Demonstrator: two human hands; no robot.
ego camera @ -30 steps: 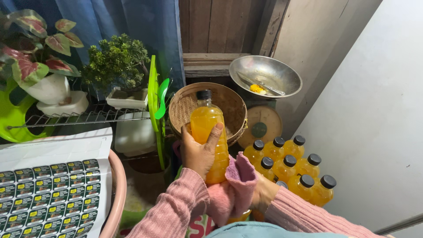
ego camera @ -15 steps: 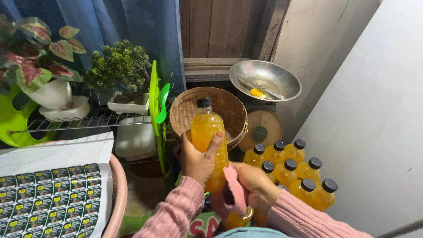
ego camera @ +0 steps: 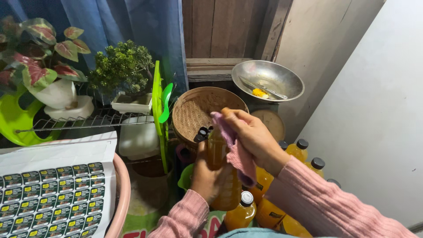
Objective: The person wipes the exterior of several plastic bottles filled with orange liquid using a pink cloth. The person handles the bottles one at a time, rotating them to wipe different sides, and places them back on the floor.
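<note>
The orange juice bottle (ego camera: 220, 176) was held upright out in front of the chest, I'd guess so the sides could be rubbed without tipping anything. Left hand (ego camera: 208, 176) was wrapped tight round its lower half from the left, fingers fully closed on the plastic. Right hand (ego camera: 251, 136) sat over the upper part near the black cap (ego camera: 202, 132), closed on a pink cloth (ego camera: 235, 152) pressed against the bottle, the rest hanging down its right side. Just under and right of the grip stood more filled bottles (ego camera: 304, 154), one with a white cap (ego camera: 246, 198). Beyond the hands was a woven basket (ego camera: 194, 112), a metal bowl (ego camera: 269, 79) further back right. Off to the left, a sheet of stickers (ego camera: 48, 194) on a pink tub (ego camera: 121, 194).
</note>
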